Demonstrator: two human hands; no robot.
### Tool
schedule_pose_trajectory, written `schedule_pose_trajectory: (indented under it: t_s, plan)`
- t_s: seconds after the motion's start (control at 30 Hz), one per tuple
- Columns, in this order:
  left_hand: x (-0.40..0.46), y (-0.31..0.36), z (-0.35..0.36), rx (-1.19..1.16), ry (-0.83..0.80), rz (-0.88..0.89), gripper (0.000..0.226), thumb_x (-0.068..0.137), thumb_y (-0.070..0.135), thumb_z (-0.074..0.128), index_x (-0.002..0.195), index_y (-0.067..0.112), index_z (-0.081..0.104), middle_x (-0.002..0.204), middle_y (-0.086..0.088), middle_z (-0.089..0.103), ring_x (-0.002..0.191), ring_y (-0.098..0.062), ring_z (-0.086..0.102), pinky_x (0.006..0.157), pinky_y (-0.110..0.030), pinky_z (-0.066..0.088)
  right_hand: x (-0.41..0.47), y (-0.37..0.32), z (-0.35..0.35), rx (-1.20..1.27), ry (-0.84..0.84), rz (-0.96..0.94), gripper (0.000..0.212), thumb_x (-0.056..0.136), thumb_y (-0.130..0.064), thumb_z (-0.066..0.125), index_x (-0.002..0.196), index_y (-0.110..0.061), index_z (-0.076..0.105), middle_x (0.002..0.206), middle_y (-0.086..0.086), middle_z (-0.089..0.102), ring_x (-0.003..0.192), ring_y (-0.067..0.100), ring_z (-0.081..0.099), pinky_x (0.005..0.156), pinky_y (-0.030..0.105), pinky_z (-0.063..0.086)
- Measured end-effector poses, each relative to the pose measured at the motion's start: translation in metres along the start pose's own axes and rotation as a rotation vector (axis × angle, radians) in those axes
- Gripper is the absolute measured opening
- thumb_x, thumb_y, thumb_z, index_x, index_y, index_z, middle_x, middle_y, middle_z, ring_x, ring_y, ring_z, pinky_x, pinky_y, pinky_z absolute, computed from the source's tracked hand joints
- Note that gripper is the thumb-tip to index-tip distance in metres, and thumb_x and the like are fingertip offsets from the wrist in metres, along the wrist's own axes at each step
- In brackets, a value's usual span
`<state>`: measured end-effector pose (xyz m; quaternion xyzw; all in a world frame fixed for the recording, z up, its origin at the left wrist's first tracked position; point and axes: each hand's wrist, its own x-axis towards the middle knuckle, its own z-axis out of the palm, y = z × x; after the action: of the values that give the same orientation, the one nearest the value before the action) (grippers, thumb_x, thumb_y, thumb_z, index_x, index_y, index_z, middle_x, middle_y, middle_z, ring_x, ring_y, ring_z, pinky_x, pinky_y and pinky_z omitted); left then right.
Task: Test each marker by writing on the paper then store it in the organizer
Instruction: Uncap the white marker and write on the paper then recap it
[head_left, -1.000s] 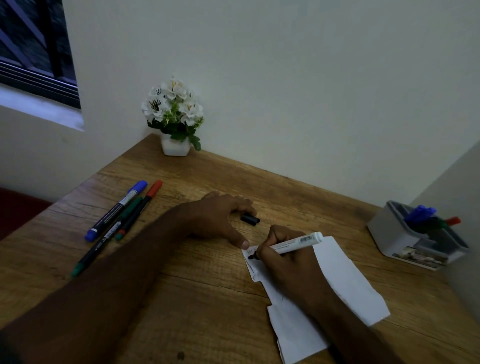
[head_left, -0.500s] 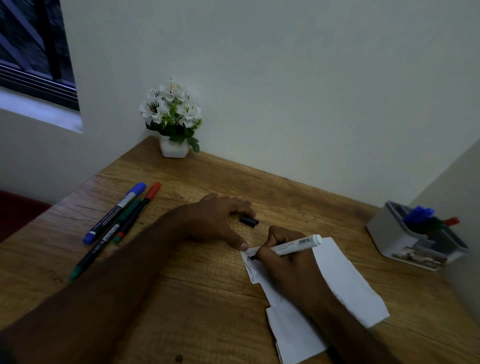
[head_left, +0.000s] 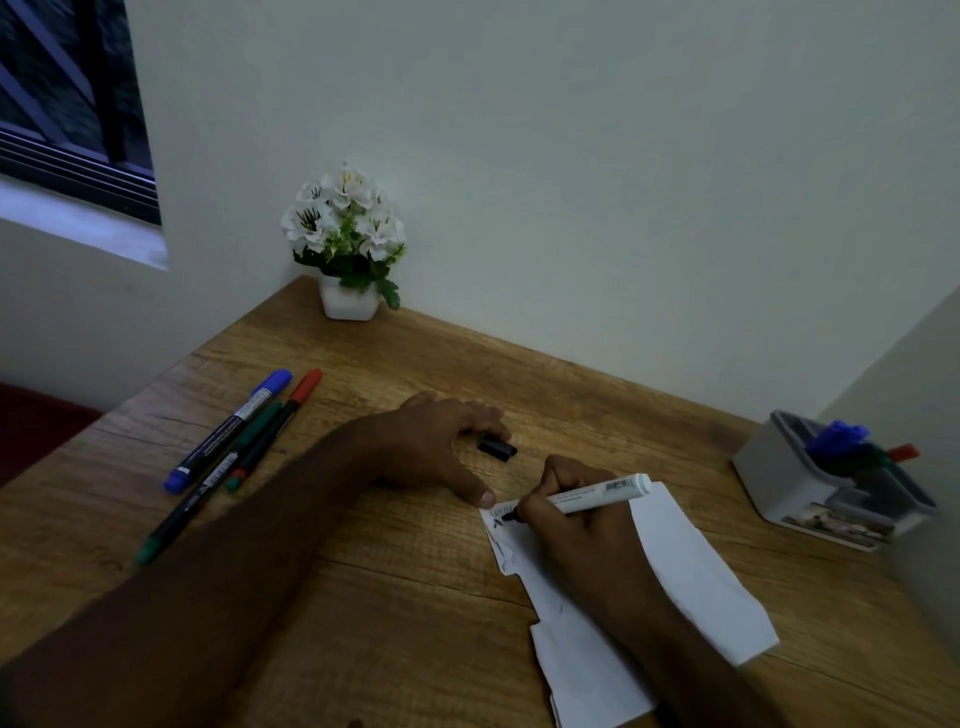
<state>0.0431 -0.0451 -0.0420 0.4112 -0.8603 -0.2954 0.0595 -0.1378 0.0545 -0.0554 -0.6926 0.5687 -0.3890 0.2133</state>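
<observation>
marker (head_left: 587, 498) gripped in r hand (head_left: 582, 525) on paper (head_left: 691, 571), l hand (head_left: 441, 447) relaxed by cap (head_left: 497, 448), organizer (head_left: 779, 478) far r

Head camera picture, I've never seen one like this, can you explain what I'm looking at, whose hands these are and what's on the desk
No machine here: a person wears a camera on the head, looking down at both hands. The right hand grips a white marker, its black tip on the paper. The left hand rests on the wooden desk, its thumb at the paper's corner. A black cap lies beside it. Three capped markers, blue, green and red, lie to the left. A grey organizer on the right already holds markers. A potted white flower stands in the corner.
</observation>
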Motion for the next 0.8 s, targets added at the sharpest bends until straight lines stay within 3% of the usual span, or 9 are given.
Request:
schedule_pose_trajectory:
  t_s: [0.13, 0.27, 0.43, 0.57, 0.67, 0.73, 0.8]
  plan:
    - [0.006, -0.008, 0.003, 0.004, 0.001, 0.012, 0.081, 0.076, 0.053, 0.074, 0.145, 0.040, 0.036, 0.161, 0.014, 0.015, 0.149, -0.010, 0.006, 0.120, -0.043, -0.006, -0.001, -0.001, 0.002, -0.020, -0.019, 0.000, 0.032, 0.083, -0.020, 0.060, 0.053, -0.025, 0.049, 0.048, -0.013, 0.050, 0.048, 0.001, 0.046, 0.049, 0.010, 0.035]
    - [0.011, -0.015, 0.006, 0.013, 0.010, 0.024, 0.082, 0.072, 0.059, 0.074, 0.144, 0.043, 0.036, 0.162, 0.013, 0.016, 0.149, -0.011, 0.008, 0.121, -0.047, -0.005, -0.001, 0.001, 0.000, 0.001, -0.003, -0.008, 0.033, 0.084, -0.011, 0.063, 0.055, -0.018, 0.051, 0.049, -0.010, 0.047, 0.048, 0.003, 0.043, 0.049, 0.012, 0.033]
    - [0.013, -0.019, 0.007, -0.007, 0.027, 0.049, 0.080, 0.071, 0.059, 0.075, 0.141, 0.044, 0.039, 0.161, 0.013, 0.019, 0.149, -0.008, 0.006, 0.121, -0.047, -0.005, 0.000, -0.001, 0.003, 0.005, -0.010, 0.001, 0.029, 0.081, -0.026, 0.058, 0.053, -0.025, 0.050, 0.048, -0.013, 0.050, 0.047, 0.000, 0.045, 0.049, 0.010, 0.035]
    - [0.017, -0.023, 0.010, 0.005, 0.029, 0.049, 0.083, 0.069, 0.064, 0.073, 0.141, 0.047, 0.038, 0.161, 0.012, 0.018, 0.149, -0.008, 0.008, 0.120, -0.049, -0.005, 0.001, 0.000, 0.000, -0.001, 0.004, 0.017, 0.026, 0.079, -0.028, 0.056, 0.054, -0.021, 0.049, 0.047, -0.013, 0.048, 0.047, 0.001, 0.044, 0.049, 0.011, 0.035]
    - [0.018, -0.026, 0.010, 0.009, 0.024, 0.054, 0.083, 0.068, 0.066, 0.073, 0.141, 0.048, 0.038, 0.162, 0.012, 0.017, 0.149, -0.009, 0.007, 0.120, -0.050, -0.005, 0.004, 0.001, 0.000, 0.023, -0.122, 0.104, 0.027, 0.067, -0.044, 0.054, 0.055, -0.022, 0.046, 0.046, -0.015, 0.052, 0.049, 0.001, 0.051, 0.052, 0.012, 0.039]
    - [0.019, -0.026, 0.010, 0.002, 0.022, 0.057, 0.083, 0.068, 0.065, 0.073, 0.141, 0.047, 0.038, 0.162, 0.012, 0.017, 0.149, -0.009, 0.006, 0.120, -0.050, -0.005, 0.006, -0.003, 0.001, 0.014, -0.163, 0.202, 0.037, 0.069, -0.052, 0.058, 0.070, -0.015, 0.058, 0.065, -0.010, 0.064, 0.065, 0.007, 0.060, 0.063, 0.017, 0.045]
    - [0.019, -0.026, 0.010, 0.002, 0.018, 0.053, 0.084, 0.067, 0.067, 0.072, 0.141, 0.048, 0.038, 0.162, 0.011, 0.017, 0.150, -0.010, 0.006, 0.120, -0.051, -0.004, 0.005, -0.009, 0.001, 0.020, -0.121, 0.195, 0.074, 0.062, -0.074, 0.059, 0.085, -0.005, 0.067, 0.084, 0.006, 0.064, 0.073, 0.011, 0.057, 0.069, 0.034, 0.046]
